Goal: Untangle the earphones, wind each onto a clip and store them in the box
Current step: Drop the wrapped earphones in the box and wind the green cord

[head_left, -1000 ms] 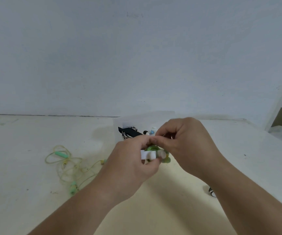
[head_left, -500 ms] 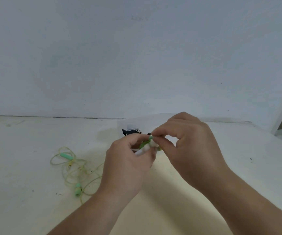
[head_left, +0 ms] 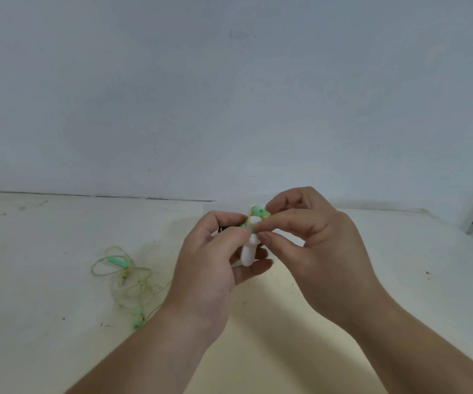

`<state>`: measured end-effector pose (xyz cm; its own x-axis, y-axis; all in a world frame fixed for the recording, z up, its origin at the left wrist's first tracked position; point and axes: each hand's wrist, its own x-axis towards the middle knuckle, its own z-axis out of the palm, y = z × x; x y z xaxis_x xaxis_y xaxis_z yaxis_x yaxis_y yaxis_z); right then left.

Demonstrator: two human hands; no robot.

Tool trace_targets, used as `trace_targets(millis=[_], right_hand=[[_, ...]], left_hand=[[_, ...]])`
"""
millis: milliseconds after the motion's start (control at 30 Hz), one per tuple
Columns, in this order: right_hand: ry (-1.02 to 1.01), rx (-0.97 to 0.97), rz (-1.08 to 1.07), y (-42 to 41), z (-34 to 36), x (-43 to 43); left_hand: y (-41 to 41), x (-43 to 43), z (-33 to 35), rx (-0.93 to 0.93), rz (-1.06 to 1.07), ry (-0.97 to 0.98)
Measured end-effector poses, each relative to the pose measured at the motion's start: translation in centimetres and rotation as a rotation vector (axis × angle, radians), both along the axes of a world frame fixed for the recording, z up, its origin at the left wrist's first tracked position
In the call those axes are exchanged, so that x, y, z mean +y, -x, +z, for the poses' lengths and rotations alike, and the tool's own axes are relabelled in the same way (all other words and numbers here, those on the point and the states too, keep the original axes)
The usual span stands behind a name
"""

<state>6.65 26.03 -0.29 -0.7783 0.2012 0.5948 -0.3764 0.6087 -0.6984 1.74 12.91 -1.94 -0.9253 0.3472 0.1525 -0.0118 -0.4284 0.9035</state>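
Raised and turned since the earlier frame, the white clip [head_left: 249, 253] is seen in the head view with its long axis nearly upright, gripped low by the curled fingers of the left hand [head_left: 209, 268], while the green earphones [head_left: 258, 214] wound at its top are pinched by the right hand [head_left: 326, 251]. A second earphone tangle [head_left: 124, 280] is left on the desk [head_left: 30, 294], nearer the left hand; the box cannot be made out behind the hands, so its contents cannot be told.
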Motion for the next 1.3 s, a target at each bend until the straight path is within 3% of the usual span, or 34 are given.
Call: trace_targets(millis=[267, 1300], right_hand=[[0.226, -0.057, 0.096, 0.35, 0.05, 0.18], [0.096, -0.046, 0.051, 0.16, 0.15, 0.48]], left_hand=[[0.40, -0.17, -0.07, 0.019, 0.018, 0.041], [0.36, -0.36, 0.61, -0.017, -0.026, 0.120]])
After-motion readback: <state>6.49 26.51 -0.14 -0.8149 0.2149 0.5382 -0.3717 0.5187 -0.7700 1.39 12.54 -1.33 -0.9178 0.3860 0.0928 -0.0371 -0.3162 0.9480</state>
